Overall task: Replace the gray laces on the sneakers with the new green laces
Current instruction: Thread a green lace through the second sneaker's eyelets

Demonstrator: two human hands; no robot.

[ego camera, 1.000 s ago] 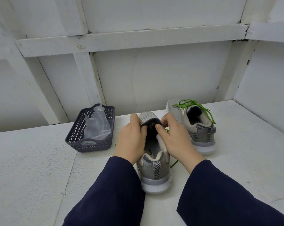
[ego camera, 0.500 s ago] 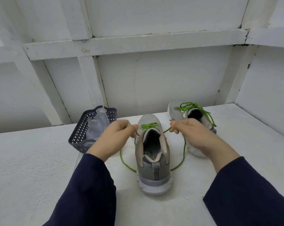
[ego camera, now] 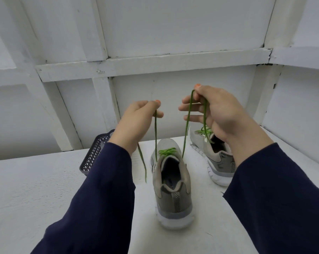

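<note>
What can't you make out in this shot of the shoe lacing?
Basket: head view, mostly behind the left sleeve, contents hidden.
Far sneaker: head view, front partly behind the right hand.
Near sneaker: head view, how many eyelets the green lace fills is too foreshortened to count.
Gray laces: none in view.

looks like a bare, purpose-built work booth. boxed in by flat white panel walls [ego camera: 173,24] at the back and on both sides. braced with white-painted timber battens [ego camera: 103,99] and one horizontal rail [ego camera: 155,66] across the back. same white paint on the bench [ego camera: 36,198], rough and scuffed. dark lattice plastic basket [ego camera: 94,156] parked near the bench's back edge, close to the wall.
</note>
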